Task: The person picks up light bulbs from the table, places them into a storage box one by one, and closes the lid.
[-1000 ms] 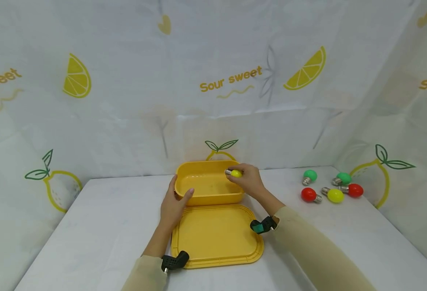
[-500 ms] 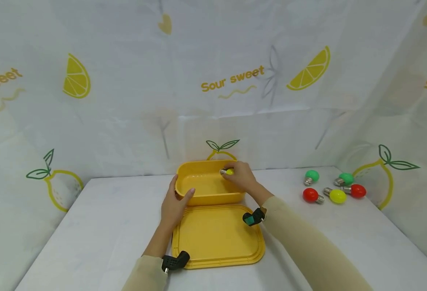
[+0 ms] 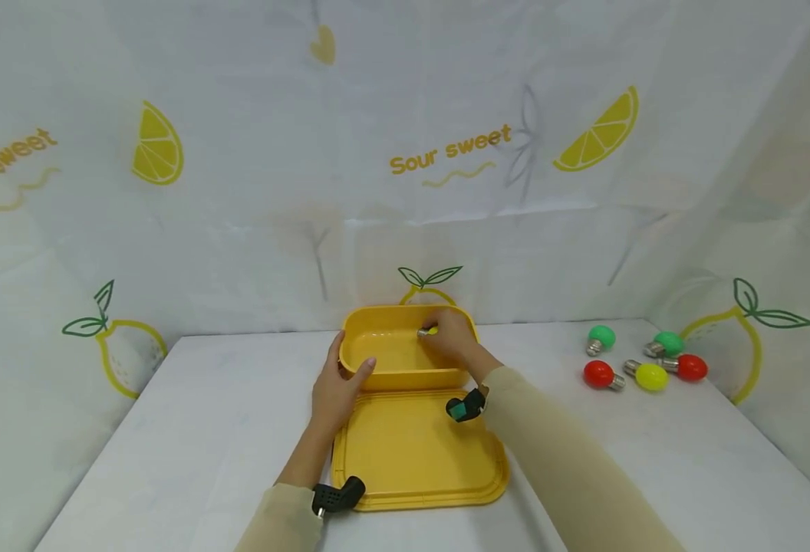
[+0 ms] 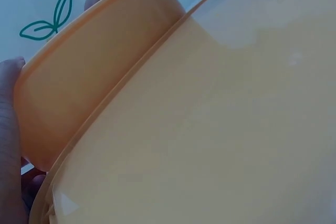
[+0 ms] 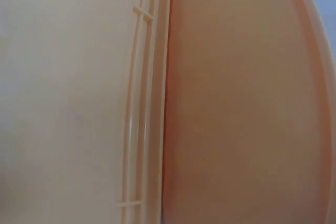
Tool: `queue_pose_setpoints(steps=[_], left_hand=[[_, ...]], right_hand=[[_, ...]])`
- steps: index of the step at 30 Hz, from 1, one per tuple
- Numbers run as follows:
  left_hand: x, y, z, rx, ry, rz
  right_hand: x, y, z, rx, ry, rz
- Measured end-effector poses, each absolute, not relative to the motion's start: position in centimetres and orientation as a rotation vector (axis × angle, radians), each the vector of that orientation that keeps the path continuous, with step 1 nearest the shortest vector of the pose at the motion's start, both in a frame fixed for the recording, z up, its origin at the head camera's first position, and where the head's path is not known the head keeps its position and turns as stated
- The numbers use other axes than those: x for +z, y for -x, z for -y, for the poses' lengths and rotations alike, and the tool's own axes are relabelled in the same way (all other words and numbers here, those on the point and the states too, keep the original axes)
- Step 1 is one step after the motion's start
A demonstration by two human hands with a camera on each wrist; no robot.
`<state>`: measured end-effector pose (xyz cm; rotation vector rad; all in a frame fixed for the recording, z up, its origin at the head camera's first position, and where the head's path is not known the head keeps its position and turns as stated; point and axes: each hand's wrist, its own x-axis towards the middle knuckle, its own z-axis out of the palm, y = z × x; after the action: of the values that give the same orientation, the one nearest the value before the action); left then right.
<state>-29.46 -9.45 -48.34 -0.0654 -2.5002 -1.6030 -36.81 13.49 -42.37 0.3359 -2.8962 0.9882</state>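
A yellow plastic box (image 3: 405,379) stands at the back of the table, tilted or upright I cannot tell. My left hand (image 3: 334,391) grips its left end, thumb at the front and fingers along the side; the left wrist view shows part of that hand (image 4: 8,129) against the box wall (image 4: 89,72). Lowered into the right part of the box, my right hand (image 3: 452,335) pinches a small yellow light bulb (image 3: 434,330) whose metal base points left. In the right wrist view only the box (image 5: 247,103) and the lid (image 5: 68,103) appear; the hand is out of sight.
The flat yellow lid (image 3: 419,452) lies in front of the box, under both forearms. At the right lie several loose bulbs: a red bulb (image 3: 599,375), a yellow bulb (image 3: 650,376), a green bulb (image 3: 601,336) and others. A printed white cloth (image 3: 260,261) hangs behind the table.
My right hand has moved left and down into the box with the yellow light bulb. The left hand keeps its grip on the box. The whole view has shifted slightly.
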Motion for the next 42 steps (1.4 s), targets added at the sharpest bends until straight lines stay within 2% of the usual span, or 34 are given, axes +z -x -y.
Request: queue_pose_setpoints(steps=[11, 18, 23, 29, 42], left_hand=[[-48.4, 29.6, 9.3, -1.583, 0.056, 2.496], [-48.5, 29.4, 8.7, -1.598, 0.064, 2.507], [-48.5, 29.5, 8.9, -1.585, 0.077, 2.5], [-48.1, 29.4, 9.7, -1.575, 0.073, 2.51], [-48.1, 29.4, 9.5, -1.587, 0.089, 2.537]], right_hand=[[-42.9, 37.4, -13.6, 0.996, -0.278, 2.973], [-41.2, 36.3, -15.0, 0.928, -0.433, 2.951], [-37.5, 34.3, -16.5, 0.891, -0.571, 2.828], [-34.2, 30.7, -19.2, 0.925, -0.566, 2.735], [-35.1, 24.7, -27.5, 0.912, -0.3, 2.669]])
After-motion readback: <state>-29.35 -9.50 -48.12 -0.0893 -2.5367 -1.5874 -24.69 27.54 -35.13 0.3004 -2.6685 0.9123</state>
